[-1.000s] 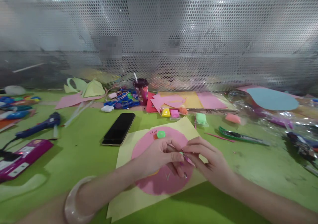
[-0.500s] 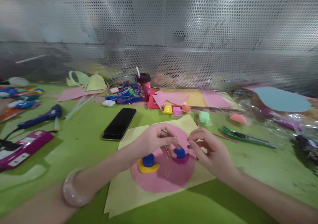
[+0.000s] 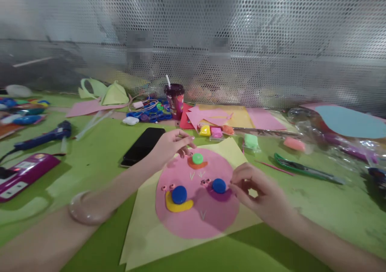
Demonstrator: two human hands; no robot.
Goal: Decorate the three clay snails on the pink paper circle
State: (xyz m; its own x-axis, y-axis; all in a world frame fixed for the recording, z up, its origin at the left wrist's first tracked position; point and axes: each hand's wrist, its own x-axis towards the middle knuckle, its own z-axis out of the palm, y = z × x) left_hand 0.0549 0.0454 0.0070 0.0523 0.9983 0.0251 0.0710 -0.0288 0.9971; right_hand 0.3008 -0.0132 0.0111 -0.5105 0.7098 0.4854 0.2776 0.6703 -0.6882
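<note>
**Two hands at two clay snails on a pink disc**

Nearest the camera, in the lower middle of the frame, a pale yellow paper sheet (image 3: 141,240) lies on the green table (image 3: 316,207), and a round pink paper disc (image 3: 193,223) lies flat on the sheet. Three small clay snails sit on the disc.

The nearest, a blue shell on a yellow body (image 3: 178,198), sits left of centre with no hand touching it.

Just beyond it and to the right is a blue shell on a purple body (image 3: 219,188). Its long axis runs left to right across the picture. The right hand (image 3: 261,193) comes in from the lower right. Its thumb and forefinger are drawn into a pinch at the snail's right end, touching it or just beside it. Blur hides whether they nip anything.

Farther up the disc sits a green shell on an orange body (image 3: 197,160). The left hand (image 3: 169,145) reaches in from the left, fingers loose and spread, grasping nothing. Its fingertips (image 3: 184,151) hang just left of this snail, apart from it.

Behind the left wrist lies a black phone (image 3: 141,146).
</note>
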